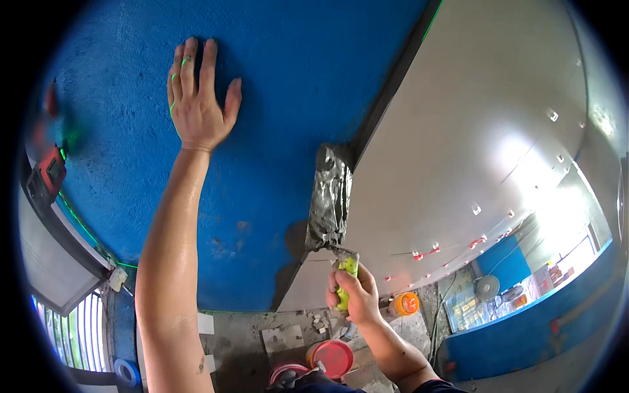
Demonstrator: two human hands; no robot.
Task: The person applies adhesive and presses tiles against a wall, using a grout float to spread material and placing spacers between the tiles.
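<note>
My left hand (201, 105) lies flat on the blue coated wall (275, 78), fingers slightly spread, with thin green laser light across them. My right hand (354, 291) is closed round the yellow-green handle of a trowel (329, 196). The trowel's long blade, smeared with wet grey mortar, stands upward against the wall along the left edge of large pale tiles (445, 131). Dark grey mortar (378, 108) runs along that slanted tile edge above the blade, and a damp dark patch shows below it on the blue surface.
Red tile spacers (419, 254) and white clips dot the tiles. Below stand a red bucket (333, 359) and an orange bucket (404, 304) among rubble (278, 337). A red-and-black laser level (49, 173) is at left, above a barred window (85, 334). A fan (487, 288) sits by the right-hand opening.
</note>
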